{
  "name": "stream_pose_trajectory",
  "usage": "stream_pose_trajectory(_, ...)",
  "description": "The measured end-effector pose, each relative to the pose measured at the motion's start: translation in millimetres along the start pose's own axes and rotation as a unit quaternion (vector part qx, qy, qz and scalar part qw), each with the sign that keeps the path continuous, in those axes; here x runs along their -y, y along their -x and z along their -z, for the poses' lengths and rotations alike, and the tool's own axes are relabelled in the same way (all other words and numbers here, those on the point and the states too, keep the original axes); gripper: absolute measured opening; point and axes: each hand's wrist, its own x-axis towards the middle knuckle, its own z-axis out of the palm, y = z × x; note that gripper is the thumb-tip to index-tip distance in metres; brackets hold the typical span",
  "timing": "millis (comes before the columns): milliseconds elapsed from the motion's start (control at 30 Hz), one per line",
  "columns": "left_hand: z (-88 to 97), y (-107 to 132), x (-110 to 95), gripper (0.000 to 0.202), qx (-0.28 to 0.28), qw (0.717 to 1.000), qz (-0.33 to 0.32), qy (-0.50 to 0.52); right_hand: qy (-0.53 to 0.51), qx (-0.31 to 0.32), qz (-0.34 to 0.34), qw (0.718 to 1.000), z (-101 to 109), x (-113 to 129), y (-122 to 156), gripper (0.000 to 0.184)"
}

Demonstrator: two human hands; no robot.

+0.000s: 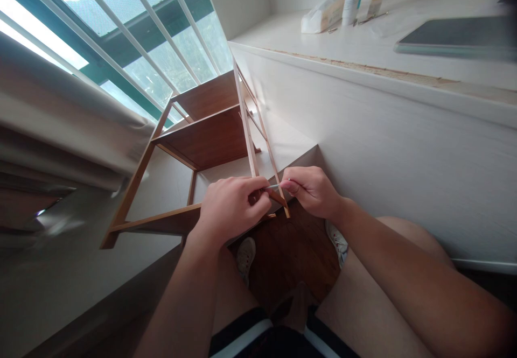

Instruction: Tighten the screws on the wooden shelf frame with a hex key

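One wooden rack [210, 132] on white ledge [283, 137], window [121, 24] alongside.

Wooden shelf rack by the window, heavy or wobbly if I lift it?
Probably light: the shelf rack is slim rails and thin boards. Lying on its side, it likely slides rather than tips. Perhaps wobbly: a tool is at one joint.
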Motion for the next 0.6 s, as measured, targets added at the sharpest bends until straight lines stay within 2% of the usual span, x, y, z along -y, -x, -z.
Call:
stream_pose_trajectory(133, 1.3, 0, -1, 0.025, 0.002, 1.0, 0.002, 0.003, -0.015, 0.008, 0.034, 0.999, 0, -3, 1, 0.035)
stream_pose_trajectory(300, 1.0, -1, 0, 0.025, 0.005, 1.0, 0.001, 0.001, -0.036, 0.008, 0.04, 0.999, -1, -6, 3, 0.033)
stream_pose_trajectory(600, 0.7, -1, 0, 0.025, 0.003, 1.0, 0.002, 0.002, -0.071, 0.001, 0.018, 0.997, -6, -13, 4, 0.033)
